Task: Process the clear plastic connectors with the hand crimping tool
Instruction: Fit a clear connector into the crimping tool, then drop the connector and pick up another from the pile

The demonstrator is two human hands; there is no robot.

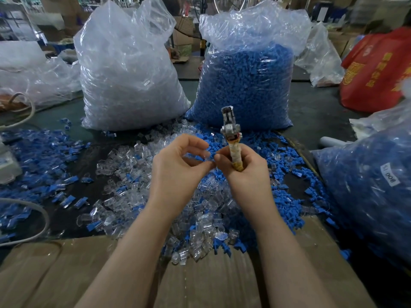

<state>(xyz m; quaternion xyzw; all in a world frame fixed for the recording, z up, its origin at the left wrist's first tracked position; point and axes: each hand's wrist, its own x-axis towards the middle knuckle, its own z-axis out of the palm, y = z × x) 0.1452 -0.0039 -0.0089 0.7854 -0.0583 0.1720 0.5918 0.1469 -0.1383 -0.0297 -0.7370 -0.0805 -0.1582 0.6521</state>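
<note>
My right hand [244,167] grips the tape-wrapped handle of the hand crimping tool [230,130], which stands upright with its metal jaws pointing away from me. My left hand [178,165] is just to its left, fingers curled, pinching a small clear plastic connector [205,156] between thumb and fingertips. The fingertips of both hands nearly meet at that connector. Beneath the hands lies a loose pile of clear connectors [200,210] mixed with blue plastic pieces [282,156] on the dark table.
A big bag of clear connectors [129,85] and a big bag of blue pieces [246,85] stand behind the pile. Another bag of blue pieces [373,185] lies at the right, a red bag [378,70] beyond it. Cardboard [211,281] covers the near edge. Grey cables [33,218] run at the left.
</note>
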